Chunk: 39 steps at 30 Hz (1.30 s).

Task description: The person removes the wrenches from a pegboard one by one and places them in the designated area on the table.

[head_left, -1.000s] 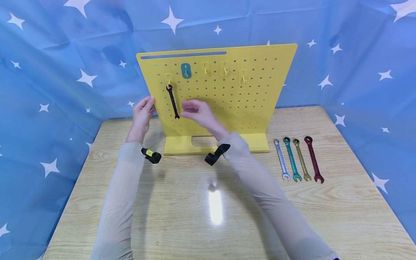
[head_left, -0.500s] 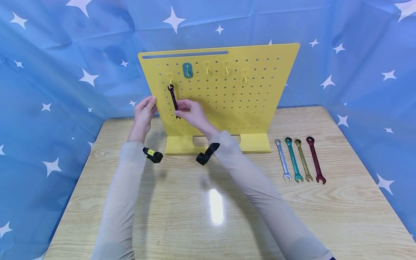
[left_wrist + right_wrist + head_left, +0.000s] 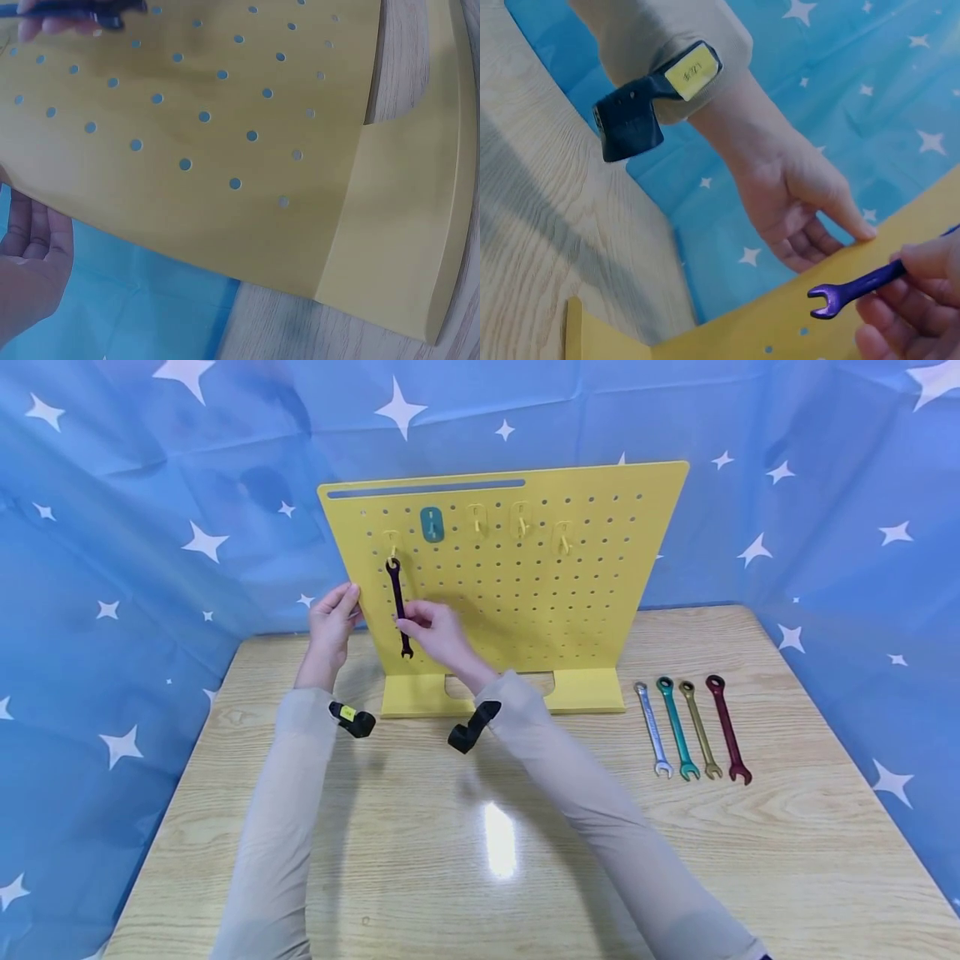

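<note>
A dark purple wrench (image 3: 397,589) hangs down the left part of a yellow pegboard (image 3: 525,635), its ring end at the leftmost hook (image 3: 392,547). Thumb and fingers of my right hand (image 3: 437,631) pinch its shank below the middle. In the right wrist view the open jaw end of the wrench (image 3: 831,300) sticks out past the fingertips. My left hand (image 3: 330,625) grips the pegboard's left edge, thumb on the front face and fingers behind, as the right wrist view also shows.
Right of the board several wrenches lie on the wooden table (image 3: 420,843): silver (image 3: 652,731), teal (image 3: 678,727), gold (image 3: 701,731) and dark red (image 3: 728,727). A teal hook (image 3: 432,524) and several yellow hooks (image 3: 522,521) line the board's upper part. Blue starry cloth (image 3: 255,510) hangs behind.
My right hand has moved left to the wrench and taken hold of its shank. The wrench has shifted slightly down and hangs more upright. The left hand stays on the board's edge.
</note>
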### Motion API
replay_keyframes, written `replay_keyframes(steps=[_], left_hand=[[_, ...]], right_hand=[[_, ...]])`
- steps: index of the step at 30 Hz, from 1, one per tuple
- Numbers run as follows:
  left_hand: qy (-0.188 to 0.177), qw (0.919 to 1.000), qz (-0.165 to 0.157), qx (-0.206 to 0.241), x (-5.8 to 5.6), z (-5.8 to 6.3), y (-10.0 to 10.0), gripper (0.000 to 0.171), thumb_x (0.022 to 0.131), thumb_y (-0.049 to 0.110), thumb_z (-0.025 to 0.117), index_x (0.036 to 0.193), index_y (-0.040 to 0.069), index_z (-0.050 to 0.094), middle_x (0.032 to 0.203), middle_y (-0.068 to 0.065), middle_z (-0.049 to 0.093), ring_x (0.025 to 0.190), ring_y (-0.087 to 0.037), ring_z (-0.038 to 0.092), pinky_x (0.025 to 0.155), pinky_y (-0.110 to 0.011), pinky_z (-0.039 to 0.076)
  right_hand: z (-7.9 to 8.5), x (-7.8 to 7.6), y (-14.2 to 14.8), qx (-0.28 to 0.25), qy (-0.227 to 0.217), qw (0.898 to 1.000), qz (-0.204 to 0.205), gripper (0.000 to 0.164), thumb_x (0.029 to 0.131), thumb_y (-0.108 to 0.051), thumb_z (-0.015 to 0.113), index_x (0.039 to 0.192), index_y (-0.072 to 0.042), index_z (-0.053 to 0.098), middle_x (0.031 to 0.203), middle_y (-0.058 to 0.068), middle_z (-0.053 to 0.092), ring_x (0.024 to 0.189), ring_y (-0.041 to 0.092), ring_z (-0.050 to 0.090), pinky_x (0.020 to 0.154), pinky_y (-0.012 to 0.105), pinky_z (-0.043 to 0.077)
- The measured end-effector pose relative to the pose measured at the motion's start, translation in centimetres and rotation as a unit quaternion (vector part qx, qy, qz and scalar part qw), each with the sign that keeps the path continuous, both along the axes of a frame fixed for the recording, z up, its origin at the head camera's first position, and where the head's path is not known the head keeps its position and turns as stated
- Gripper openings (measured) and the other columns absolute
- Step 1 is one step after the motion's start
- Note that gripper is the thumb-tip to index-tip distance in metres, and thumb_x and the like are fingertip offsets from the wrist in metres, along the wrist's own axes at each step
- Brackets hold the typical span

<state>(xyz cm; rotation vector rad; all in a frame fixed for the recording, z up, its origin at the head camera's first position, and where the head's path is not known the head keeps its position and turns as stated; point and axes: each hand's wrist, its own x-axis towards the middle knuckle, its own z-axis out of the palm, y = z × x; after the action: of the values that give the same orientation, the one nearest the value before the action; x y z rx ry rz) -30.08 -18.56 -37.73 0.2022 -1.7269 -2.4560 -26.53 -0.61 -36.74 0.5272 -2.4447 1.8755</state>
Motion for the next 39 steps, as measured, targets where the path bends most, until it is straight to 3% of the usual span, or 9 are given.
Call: replay_keyframes(steps=[4, 11, 17, 24, 39], left_hand=[[0.003, 1.0, -0.004, 0.001, 0.0, 0.0, 0.0, 0.01, 0.089, 0.015, 0.065, 0.082, 0.017, 0.072, 0.077, 0.003, 0.067, 0.072, -0.01, 0.061, 0.072, -0.022, 0.05], [0.001, 1.0, 0.003, -0.005, 0.1, -0.1, 0.0, 0.007, 0.088, 0.017, 0.066, 0.084, 0.016, 0.072, 0.078, 0.002, 0.067, 0.073, -0.01, 0.062, 0.071, -0.022, 0.051], [0.001, 1.0, 0.003, -0.006, 0.1, -0.1, 0.0, 0.007, 0.088, 0.017, 0.066, 0.085, 0.016, 0.072, 0.079, 0.002, 0.067, 0.073, -0.01, 0.062, 0.071, -0.022, 0.051], [0.004, 1.0, 0.001, 0.001, 0.2, -0.1, -0.1, 0.008, 0.088, 0.016, 0.066, 0.084, 0.016, 0.073, 0.078, 0.002, 0.066, 0.073, -0.01, 0.061, 0.073, -0.023, 0.051], [0.005, 1.0, -0.005, 0.004, 0.2, 0.0, -0.1, 0.01, 0.088, 0.016, 0.066, 0.081, 0.017, 0.072, 0.077, 0.002, 0.067, 0.072, -0.01, 0.061, 0.071, -0.022, 0.051]], right_hand=[[0.0, 0.7, 0.3, -0.03, 0.004, 1.0, 0.004, 0.012, 0.09, -0.006, 0.062, 0.094, 0.005, 0.066, 0.086, 0.013, 0.066, 0.069, 0.009, 0.053, 0.06, 0.018, 0.045], [0.7, 1.8, 1.0, -0.055, -0.017, 0.998, 0.018, 0.013, 0.091, -0.006, 0.062, 0.093, 0.006, 0.065, 0.076, 0.009, 0.063, 0.062, 0.009, 0.054, 0.066, 0.041, 0.054], [1.8, 2.9, 1.0, -0.094, -0.04, 0.994, 0.037, 0.016, 0.091, -0.006, 0.062, 0.095, 0.009, 0.064, 0.078, 0.017, 0.064, 0.057, 0.01, 0.058, 0.06, 0.029, 0.056], [3.0, 3.5, 0.8, -0.113, -0.049, 0.991, 0.043, 0.018, 0.091, -0.006, 0.062, 0.095, 0.012, 0.063, 0.07, 0.004, 0.063, 0.054, 0.01, 0.058, 0.06, 0.03, 0.056], [3.9, 4.0, 1.8, -0.128, -0.041, 0.99, 0.051, 0.015, 0.09, -0.006, 0.062, 0.092, 0.009, 0.063, 0.07, 0.005, 0.062, 0.055, 0.012, 0.057, 0.058, 0.028, 0.055]])
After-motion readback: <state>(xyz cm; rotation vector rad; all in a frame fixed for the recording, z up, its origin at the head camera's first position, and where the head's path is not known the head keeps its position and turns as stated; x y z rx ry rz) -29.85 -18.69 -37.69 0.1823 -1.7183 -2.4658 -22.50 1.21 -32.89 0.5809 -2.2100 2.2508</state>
